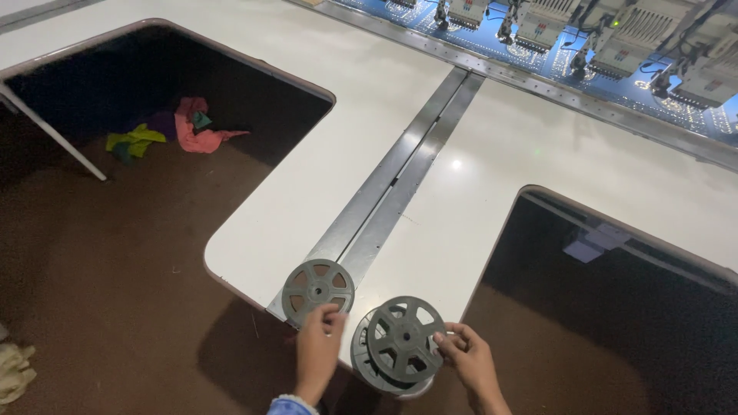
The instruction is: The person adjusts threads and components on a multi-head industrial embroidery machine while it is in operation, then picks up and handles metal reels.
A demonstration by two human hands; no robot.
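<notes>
Two grey spoked reels sit at the near tip of a white machine table (492, 169). One flat reel (317, 289) lies on the metal strip, and my left hand (317, 350) touches its near rim with fingertips. A thicker reel (400, 344) is tilted up at the table's edge, and my right hand (467, 357) pinches its right rim.
A metal rail (400, 169) runs down the table's middle. Embroidery machine heads (630, 34) line the far edge over blue fabric. Dark floor cut-outs lie on both sides, with coloured cloth scraps (181, 131) on the left floor and a pale rag (14, 373) at the bottom left.
</notes>
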